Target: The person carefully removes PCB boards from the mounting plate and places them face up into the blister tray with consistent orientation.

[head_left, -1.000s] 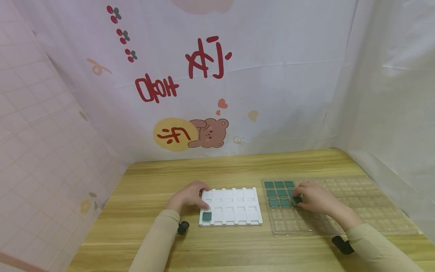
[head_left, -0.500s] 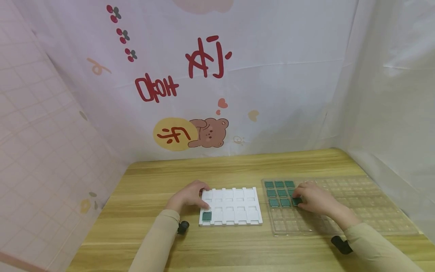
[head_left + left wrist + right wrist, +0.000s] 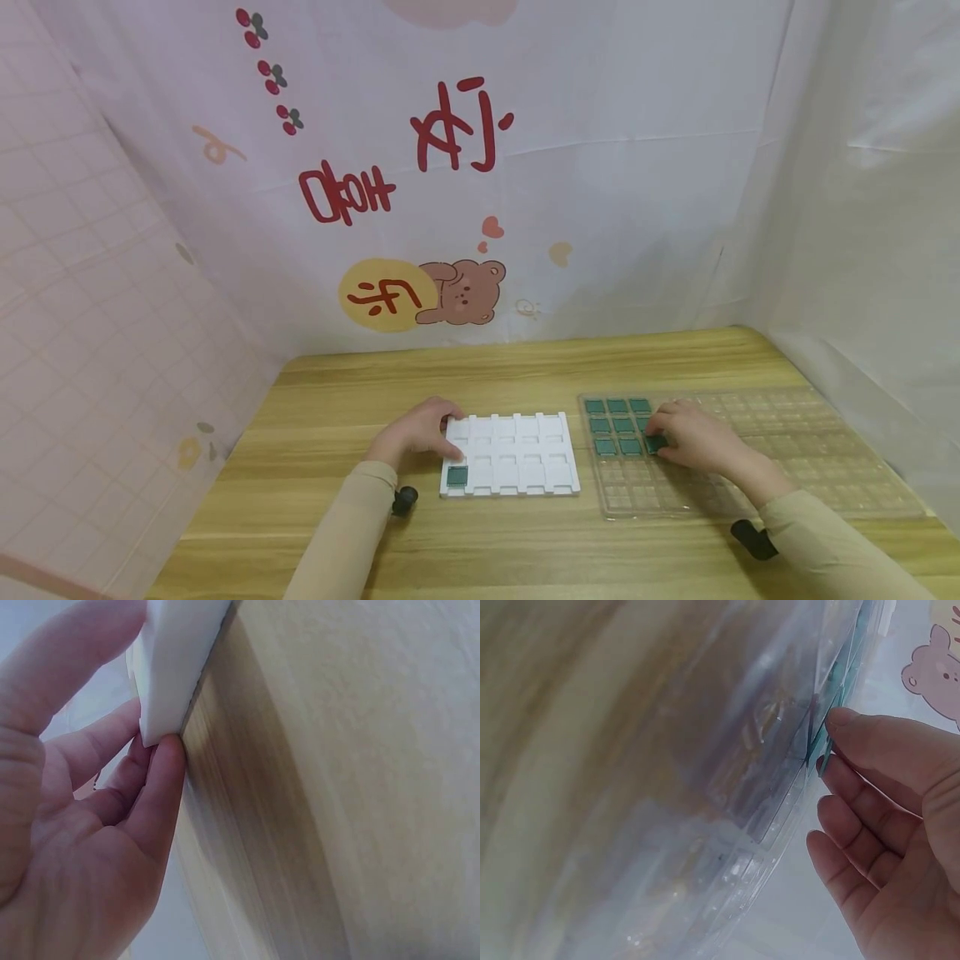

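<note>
My left hand (image 3: pixel 418 429) grips the left side of a white compartment tray (image 3: pixel 506 492), with the thumb over its edge and fingertips at the far corner. In the left wrist view, fingertips press against the white edge. One small green square circuit board (image 3: pixel 457 476) lies in the near-left pocket. At right, my right hand (image 3: pixel 697 437) pinches another green circuit board (image 3: pixel 826 754) between thumb and index finger, tilted at its place in a clear plastic tray (image 3: pixel 637 500). Several more green boards (image 3: pixel 622 425) fill pockets at that tray's left; the hand partly hides one.
The clear tray's other pockets stretch right, toward the table's right edge. Bare wooden table (image 3: pixel 517 550) lies in front of both trays. Behind stands a printed white cloth (image 3: pixel 637 208). Black wrist mounts (image 3: pixel 405 501) stick out at both wrists.
</note>
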Demonstrator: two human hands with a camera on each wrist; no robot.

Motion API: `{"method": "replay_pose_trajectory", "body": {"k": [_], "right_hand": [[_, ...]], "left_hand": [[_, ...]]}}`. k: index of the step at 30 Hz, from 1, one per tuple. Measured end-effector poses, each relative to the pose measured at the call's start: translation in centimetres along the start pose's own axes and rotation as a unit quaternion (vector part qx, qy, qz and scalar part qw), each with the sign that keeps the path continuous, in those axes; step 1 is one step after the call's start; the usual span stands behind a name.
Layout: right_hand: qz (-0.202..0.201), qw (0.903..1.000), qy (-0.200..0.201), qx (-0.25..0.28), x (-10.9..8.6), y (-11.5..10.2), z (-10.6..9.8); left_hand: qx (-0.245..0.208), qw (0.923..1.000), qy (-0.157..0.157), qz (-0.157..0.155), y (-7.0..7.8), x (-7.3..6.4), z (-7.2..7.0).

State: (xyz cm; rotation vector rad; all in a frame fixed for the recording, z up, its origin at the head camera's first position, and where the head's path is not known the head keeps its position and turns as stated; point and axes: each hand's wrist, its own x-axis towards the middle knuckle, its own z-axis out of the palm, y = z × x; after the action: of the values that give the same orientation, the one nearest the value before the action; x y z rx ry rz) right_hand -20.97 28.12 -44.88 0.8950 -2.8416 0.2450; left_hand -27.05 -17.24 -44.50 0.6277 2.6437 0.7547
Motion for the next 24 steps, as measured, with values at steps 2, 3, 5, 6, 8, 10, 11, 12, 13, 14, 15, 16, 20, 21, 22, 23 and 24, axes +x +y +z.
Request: {"method": "replay_pose_trajectory", "body": {"k": [2, 3, 5, 6, 8, 10, 11, 12, 13, 14, 15, 16, 20, 21, 22, 23, 24], "right_hand": [[-0.001, 1.0, 0.0, -0.001, 0.0, 0.0, 0.0], [-0.002, 1.0, 0.0, -0.001, 0.0, 0.0, 0.0], [-0.004, 1.0, 0.001, 0.0, 0.0, 0.0, 0.0], [-0.005, 1.0, 0.002, 0.0, 0.0, 0.0, 0.0], [-0.007, 1.0, 0.004, 0.002, 0.0, -0.1, -0.1], [-0.011, 0.9999, 0.007, 0.005, 0.0, -0.1, -0.1], [-0.012, 0.9999, 0.009, 0.006, 0.0, -0.1, -0.1], [-0.014, 0.9998, 0.012, 0.006, 0.0, -0.1, 0.0], [-0.014, 0.9998, 0.014, 0.007, 0.0, -0.1, 0.0], [-0.015, 0.9997, 0.015, 0.008, 0.0, -0.1, -0.1], [-0.016, 0.9997, 0.017, 0.009, 0.0, -0.1, -0.1], [-0.014, 0.9997, 0.018, 0.009, 0.0, -0.2, -0.1], [-0.004, 0.9997, 0.019, 0.012, 0.1, -0.4, -0.3], [-0.002, 0.9997, 0.02, 0.012, 0.2, -0.5, -0.3], [0.001, 0.9997, 0.021, 0.011, 0.3, -0.7, -0.4], [0.001, 0.9996, 0.024, 0.011, 0.3, -0.8, -0.5], [0.001, 0.9996, 0.027, 0.011, 0.4, -1.0, -0.5]], "left_hand": [[0.001, 1.0, 0.0, 0.0, 0.0, 0.0, 0.0], [0.0, 1.0, 0.0, 0.0, 0.0, 0.0, 0.0], [-0.002, 1.0, 0.0, -0.001, 0.0, 0.0, 0.0], [-0.003, 1.0, -0.001, -0.001, 0.0, 0.0, 0.0], [-0.005, 1.0, 0.0, 0.0, 0.0, 0.0, 0.0], [-0.003, 1.0, -0.001, 0.003, 0.0, -0.1, 0.0], [-0.003, 1.0, -0.001, 0.004, 0.0, 0.0, 0.0], [-0.002, 1.0, -0.001, 0.006, 0.0, 0.0, 0.0], [-0.002, 1.0, 0.0, 0.007, 0.0, 0.0, -0.1], [-0.002, 1.0, -0.001, 0.007, 0.0, 0.0, 0.0], [-0.001, 1.0, -0.001, 0.007, 0.0, 0.0, 0.0], [-0.002, 1.0, -0.002, 0.006, 0.1, 0.0, -0.1], [-0.002, 1.0, -0.001, 0.006, 0.1, 0.0, -0.1], [-0.002, 1.0, -0.001, 0.007, 0.1, 0.0, -0.1], [-0.001, 1.0, -0.001, 0.008, 0.1, 0.0, -0.1], [0.0, 1.0, 0.0, 0.008, 0.1, 0.0, -0.1], [0.001, 1.0, 0.0, 0.01, 0.1, 0.0, -0.1]]}}
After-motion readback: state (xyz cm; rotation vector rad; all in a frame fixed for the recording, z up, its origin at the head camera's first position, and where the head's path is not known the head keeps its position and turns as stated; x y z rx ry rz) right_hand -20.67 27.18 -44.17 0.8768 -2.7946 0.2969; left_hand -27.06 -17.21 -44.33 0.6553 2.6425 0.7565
